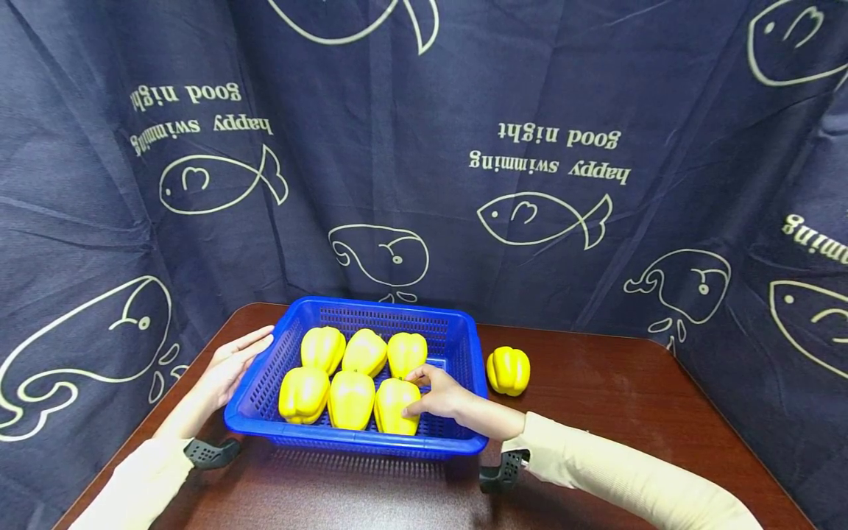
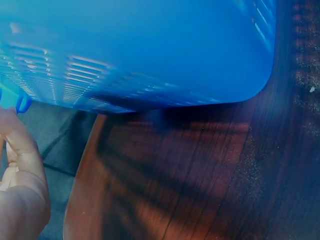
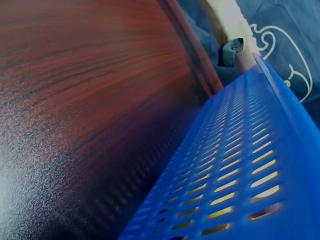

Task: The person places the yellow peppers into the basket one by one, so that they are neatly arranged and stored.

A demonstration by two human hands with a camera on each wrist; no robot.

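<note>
A blue plastic basket [image 1: 358, 436] with slotted walls stands on the table, holding several yellow bell peppers in two rows. At the front row's right end, my right hand [image 1: 445, 397] grips a bell pepper [image 1: 391, 406] between thumb and fingers. This pepper sits inside the basket, beside another front-row pepper [image 1: 351, 401]. My left hand [image 1: 228, 368] rests against the basket's left rim with its fingers fairly straight. In the left wrist view, part of the left hand [image 2: 22, 185] shows near the basket's wall [image 2: 165, 55]. The basket's side hides the right hand in the right wrist view.
One more yellow bell pepper [image 1: 509, 371] lies on the brown wooden table [image 1: 596, 412], just right of the basket. A dark blue curtain [image 1: 424, 162] with fish and whale drawings hangs behind the table and at both sides.
</note>
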